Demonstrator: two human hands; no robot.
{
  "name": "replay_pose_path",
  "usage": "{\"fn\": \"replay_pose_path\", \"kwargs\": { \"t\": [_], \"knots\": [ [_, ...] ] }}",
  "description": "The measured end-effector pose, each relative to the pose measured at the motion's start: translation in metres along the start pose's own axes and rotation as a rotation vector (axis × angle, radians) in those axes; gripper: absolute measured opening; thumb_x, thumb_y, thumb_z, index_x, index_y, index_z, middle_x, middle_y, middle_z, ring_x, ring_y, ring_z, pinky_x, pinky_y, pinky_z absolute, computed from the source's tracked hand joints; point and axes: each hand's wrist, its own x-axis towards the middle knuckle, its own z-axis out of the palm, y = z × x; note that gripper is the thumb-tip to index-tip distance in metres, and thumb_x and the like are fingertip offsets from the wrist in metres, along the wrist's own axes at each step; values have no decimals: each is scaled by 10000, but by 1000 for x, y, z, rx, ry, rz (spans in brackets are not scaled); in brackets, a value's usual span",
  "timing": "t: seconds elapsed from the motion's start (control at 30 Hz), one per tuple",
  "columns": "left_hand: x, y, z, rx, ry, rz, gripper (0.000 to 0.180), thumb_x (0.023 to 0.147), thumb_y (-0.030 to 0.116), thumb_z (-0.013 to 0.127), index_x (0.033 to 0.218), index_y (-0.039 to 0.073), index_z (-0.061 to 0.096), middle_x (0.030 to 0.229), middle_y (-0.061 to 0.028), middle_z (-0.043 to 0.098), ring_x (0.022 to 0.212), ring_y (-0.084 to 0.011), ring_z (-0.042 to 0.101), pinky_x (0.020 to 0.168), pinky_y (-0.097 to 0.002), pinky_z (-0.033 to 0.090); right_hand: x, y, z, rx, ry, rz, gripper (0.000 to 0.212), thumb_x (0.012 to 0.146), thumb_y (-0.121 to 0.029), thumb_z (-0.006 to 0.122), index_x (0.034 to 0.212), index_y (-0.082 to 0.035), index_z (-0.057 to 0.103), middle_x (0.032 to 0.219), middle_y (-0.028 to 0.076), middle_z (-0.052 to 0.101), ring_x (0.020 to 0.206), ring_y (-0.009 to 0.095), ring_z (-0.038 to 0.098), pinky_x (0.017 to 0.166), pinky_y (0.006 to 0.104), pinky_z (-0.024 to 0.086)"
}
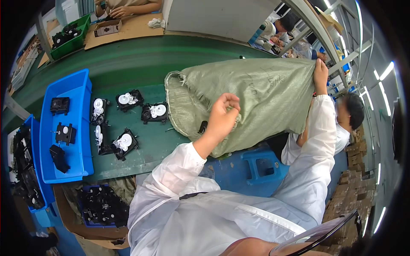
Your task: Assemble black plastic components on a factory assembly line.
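Note:
A large grey-green woven sack [269,98] lies on its side over the bench, its frayed mouth facing left. My right hand [320,77] is closed on the sack's far right corner and holds it raised. Over the mouth end, my left hand [223,117] has its fingers curled in at the frayed, bunched edge; the fingertips are partly hidden. A small black part [203,126] shows beside my left wrist. Left of the sack, several black housings with white gears, such as this gear assembly [154,112], rest on the green bench [149,145].
A blue bin [88,160] at the left holds three black parts. Below it stands a cardboard box [70,217] of black parts. A blue stool [267,168] is under the bench edge. Across the bench, a person's hands [121,12] work near a green crate [85,32].

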Motion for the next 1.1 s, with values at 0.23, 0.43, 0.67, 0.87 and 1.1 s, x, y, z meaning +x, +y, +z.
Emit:
{"fn": "replay_pose_path", "kwargs": {
  "t": [0.23,0.43,0.67,0.87,1.1],
  "knots": [
    [-21,9,0,807,145,344,584,792,172,705,1283,2,437,1212,-235,502,1042,-396,584,965,-434,449,9,10,-1,271,227,29,397,1020,-310,510,949,55,650,795,37,634,770,100,524,754,280,444],
    [-23,-5,-16,1051,-7,261,432,812,104,682,1210,23,537,1037,-196,604,926,-354,626,822,-425,510,18,-11,15,-42,427,-162,471,1018,-342,480,850,72,626,698,166,616,710,182,596,702,371,463],
    [-19,9,-17,813,118,516,191,801,-16,609,990,8,607,905,-144,578,783,-280,615,716,-369,493,38,-21,-7,47,260,-28,585,1030,-428,444,708,41,577,613,112,551,601,203,470,607,396,409],
    [-8,22,-23,908,188,646,273,811,13,614,1083,5,592,1079,-173,540,1010,-326,565,888,-381,455,43,-89,3,-250,394,-361,452,1033,-333,449,843,50,595,727,212,631,657,369,577,629,450,421],
    [-6,13,22,1256,-52,401,436,856,245,697,1195,-5,582,1112,-219,590,997,-388,618,816,-443,509,-6,-90,48,276,-76,-104,392,1047,-310,463,958,-65,756,637,14,574,628,105,520,597,312,440]
  ]
}}
